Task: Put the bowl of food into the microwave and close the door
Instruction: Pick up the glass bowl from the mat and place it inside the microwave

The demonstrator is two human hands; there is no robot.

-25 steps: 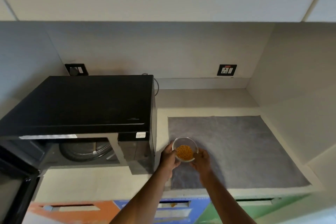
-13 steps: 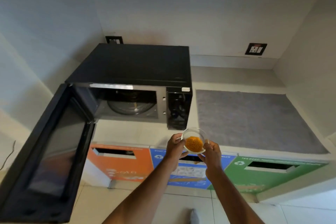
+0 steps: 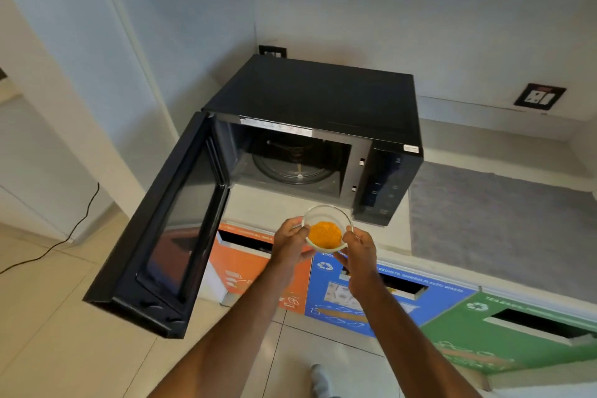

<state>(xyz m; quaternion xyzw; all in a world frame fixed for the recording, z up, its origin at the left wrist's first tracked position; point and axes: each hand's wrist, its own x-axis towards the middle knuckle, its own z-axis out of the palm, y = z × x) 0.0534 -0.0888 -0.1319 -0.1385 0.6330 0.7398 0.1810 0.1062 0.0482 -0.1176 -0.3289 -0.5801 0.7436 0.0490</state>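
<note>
A small clear glass bowl (image 3: 327, 227) with orange food in it is held in the air in front of the counter edge. My left hand (image 3: 289, 238) grips its left rim and my right hand (image 3: 359, 246) grips its right rim. A black microwave (image 3: 319, 107) stands on the counter just beyond the bowl. Its door (image 3: 171, 223) is swung wide open to the left, over the floor. Inside the cavity the glass turntable (image 3: 295, 168) is bare.
A grey mat (image 3: 504, 223) covers the counter right of the microwave. Wall sockets (image 3: 539, 96) sit on the back wall. Orange (image 3: 245, 265), blue (image 3: 336, 287) and green (image 3: 504, 329) recycling bin fronts lie under the counter. A black cable (image 3: 74, 229) runs along the floor at left.
The bowl has been lifted off the grey mat and carried left, to the front of the open microwave. Both hands kept their hold. The view has swung left and down.
</note>
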